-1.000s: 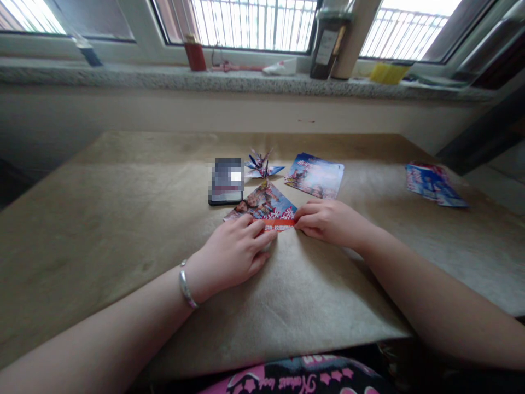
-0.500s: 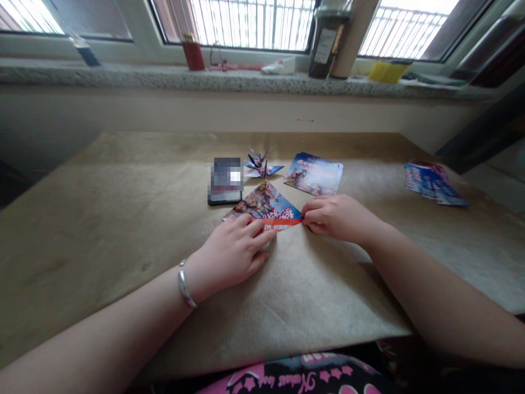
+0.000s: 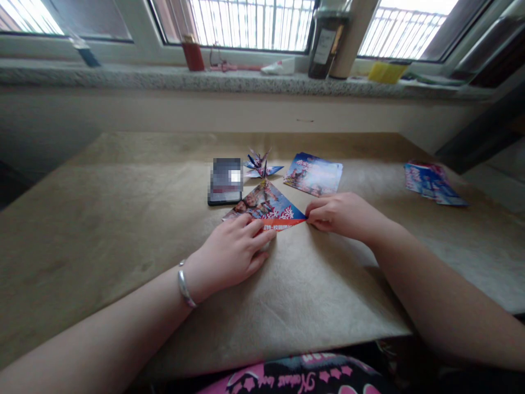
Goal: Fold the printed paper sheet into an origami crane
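A printed sheet of paper [image 3: 273, 203] lies on the table, its near edge folded up as an orange strip with white lettering. Across its lower left part lies my left hand [image 3: 235, 246], palm down with fingers stretched out, pressing the paper. My right hand [image 3: 338, 214] is closed, its fingertips pinching the sheet's right corner. Just behind the sheet stands a folded paper crane [image 3: 262, 165] in the same print. The left corner of the paper is partly hidden by my left hand.
A blurred-out phone [image 3: 225, 189] lies left of the crane. A stack of printed sheets [image 3: 314, 174] is behind my right hand, and more printed papers [image 3: 435, 185] lie far right. On the windowsill [image 3: 143, 79] stand a red container [image 3: 192, 56] and a dark jar [image 3: 326, 46].
My right hand has shifted slightly to the right, and more of the paper's right corner shows. My left hand has stayed in place.
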